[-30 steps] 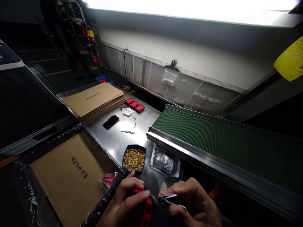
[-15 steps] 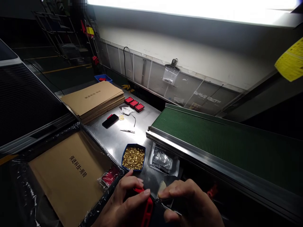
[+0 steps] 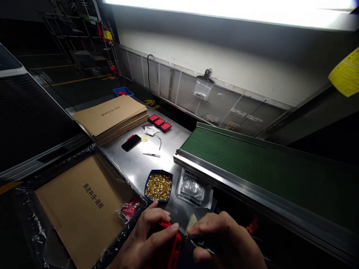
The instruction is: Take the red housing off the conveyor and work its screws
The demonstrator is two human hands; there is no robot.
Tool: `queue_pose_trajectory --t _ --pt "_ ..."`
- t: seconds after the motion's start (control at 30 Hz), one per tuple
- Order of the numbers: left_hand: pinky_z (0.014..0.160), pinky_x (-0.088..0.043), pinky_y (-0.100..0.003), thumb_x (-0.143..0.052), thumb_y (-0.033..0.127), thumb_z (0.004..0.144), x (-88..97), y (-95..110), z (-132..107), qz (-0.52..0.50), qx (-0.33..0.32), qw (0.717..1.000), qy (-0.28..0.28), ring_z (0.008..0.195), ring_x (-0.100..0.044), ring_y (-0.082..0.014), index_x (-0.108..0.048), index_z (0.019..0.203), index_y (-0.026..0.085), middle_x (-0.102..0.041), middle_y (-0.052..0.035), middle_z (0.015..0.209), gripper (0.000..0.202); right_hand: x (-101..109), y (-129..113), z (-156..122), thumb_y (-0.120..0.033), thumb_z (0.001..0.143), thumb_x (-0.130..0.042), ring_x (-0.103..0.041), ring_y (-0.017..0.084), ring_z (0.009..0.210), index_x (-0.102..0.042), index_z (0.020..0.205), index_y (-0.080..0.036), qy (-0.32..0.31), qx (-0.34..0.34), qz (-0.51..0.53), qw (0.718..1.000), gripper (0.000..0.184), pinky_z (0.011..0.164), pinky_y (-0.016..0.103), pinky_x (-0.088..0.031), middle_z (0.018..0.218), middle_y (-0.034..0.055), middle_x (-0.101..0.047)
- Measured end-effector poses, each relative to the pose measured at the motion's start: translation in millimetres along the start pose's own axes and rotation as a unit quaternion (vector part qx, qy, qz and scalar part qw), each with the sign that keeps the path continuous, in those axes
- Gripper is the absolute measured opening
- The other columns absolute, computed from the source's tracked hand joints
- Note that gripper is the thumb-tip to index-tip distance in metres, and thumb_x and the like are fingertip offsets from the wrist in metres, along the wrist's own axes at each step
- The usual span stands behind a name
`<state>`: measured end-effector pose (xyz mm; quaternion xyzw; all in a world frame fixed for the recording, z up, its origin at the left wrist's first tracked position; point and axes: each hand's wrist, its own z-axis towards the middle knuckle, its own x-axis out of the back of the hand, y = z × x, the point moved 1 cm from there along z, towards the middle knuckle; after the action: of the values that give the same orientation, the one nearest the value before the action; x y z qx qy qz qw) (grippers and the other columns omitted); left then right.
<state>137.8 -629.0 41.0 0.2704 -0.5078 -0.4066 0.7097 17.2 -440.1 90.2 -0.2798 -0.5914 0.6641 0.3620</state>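
Note:
At the bottom edge, my left hand [image 3: 146, 241] is closed around a small red and black case [image 3: 174, 248], thumb laid across its top. My right hand [image 3: 227, 243] pinches a pair of metal tweezers [image 3: 199, 239] whose tips touch the case. Just beyond my hands stands a blue tray [image 3: 149, 183] filled with small brass parts [image 3: 159, 186]. To the right of that tray lies a clear plastic bag [image 3: 193, 188] on the steel table [image 3: 137, 164].
A green conveyor belt [image 3: 252, 164] runs off to the right. A plastic-lined box with brown cardboard [image 3: 81, 205] and a red case [image 3: 130, 209] sits at left. Farther back lie a cardboard stack [image 3: 109, 116], phone [image 3: 131, 142], spare tweezers [image 3: 151, 154] and three red cases [image 3: 159, 123].
My right hand has rolled over the tweezers, hiding most of the shiny tips seen a second ago. The left hand keeps its hold on the case.

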Motion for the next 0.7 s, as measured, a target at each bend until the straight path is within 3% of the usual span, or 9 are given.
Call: queue_pose_trajectory --t 0.17,0.27,0.37,0.47,0.6,0.7 --pt "0.127 -0.016 -0.049 -0.043 0.036 0.094 1.6 2.6 0.9 0.006 0.010 1.000 -0.007 0.133 -0.041 -0.0301 -0.040 0.145 0.023 -0.037 -0.0098 0.133 0.053 -0.3 3.1 1.1 -0.032 0.077 -0.084 -0.075 0.018 0.076 -0.070 0.096 -0.031 0.001 0.027 0.006 1.000 0.024 0.069 0.023 -0.063 0.086 0.0010 -0.078" --pt "0.127 -0.017 -0.046 -0.038 0.039 0.098 0.0 2.7 1.4 0.004 0.024 1.000 0.008 0.134 -0.039 -0.0293 -0.042 0.144 0.024 -0.039 -0.0097 0.132 0.049 0.3 4.4 0.8 -0.026 0.079 -0.083 -0.074 0.019 0.078 -0.069 0.097 -0.031 0.044 0.044 0.009 0.998 0.023 0.071 0.026 -0.064 0.084 0.0011 -0.078" --pt "0.126 -0.019 -0.042 -0.036 0.025 0.099 -3.4 1.6 1.4 0.009 0.042 0.998 0.035 0.137 -0.036 -0.0264 -0.044 0.143 0.028 -0.040 -0.0074 0.131 0.044 1.1 3.0 0.1 -0.028 0.078 -0.083 -0.074 0.018 0.078 -0.070 0.098 -0.033 0.068 0.034 -0.006 0.997 0.024 0.071 0.024 -0.063 0.082 0.0003 -0.077" --pt "0.126 -0.019 -0.040 -0.034 0.017 0.098 -5.7 0.6 1.4 0.009 0.039 0.998 0.043 0.136 -0.039 -0.0244 -0.045 0.142 0.029 -0.041 -0.0065 0.130 0.047 0.2 1.2 0.0 -0.036 0.079 -0.082 -0.074 0.018 0.079 -0.069 0.101 -0.034 0.040 0.024 -0.020 0.999 0.025 0.073 0.023 -0.062 0.086 0.0002 -0.076" --pt "0.127 -0.016 -0.042 -0.033 0.041 0.102 -5.1 0.2 1.8 0.006 0.019 0.999 0.033 0.134 -0.040 -0.0272 -0.044 0.144 0.025 -0.040 -0.0085 0.130 0.046 -1.8 3.0 0.3 -0.036 0.077 -0.084 -0.074 0.018 0.080 -0.068 0.103 -0.034 0.012 0.030 -0.027 0.999 0.031 0.074 0.024 -0.062 0.088 0.0000 -0.077" --pt "0.127 -0.018 -0.043 -0.029 0.038 0.103 -3.9 0.4 1.4 0.009 0.021 0.999 0.029 0.133 -0.041 -0.0262 -0.043 0.144 0.026 -0.041 -0.0085 0.130 0.045 -3.7 6.0 0.2 -0.034 0.077 -0.085 -0.075 0.018 0.078 -0.069 0.101 -0.032 -0.001 0.031 -0.021 0.999 0.029 0.072 0.024 -0.062 0.088 0.0011 -0.078"
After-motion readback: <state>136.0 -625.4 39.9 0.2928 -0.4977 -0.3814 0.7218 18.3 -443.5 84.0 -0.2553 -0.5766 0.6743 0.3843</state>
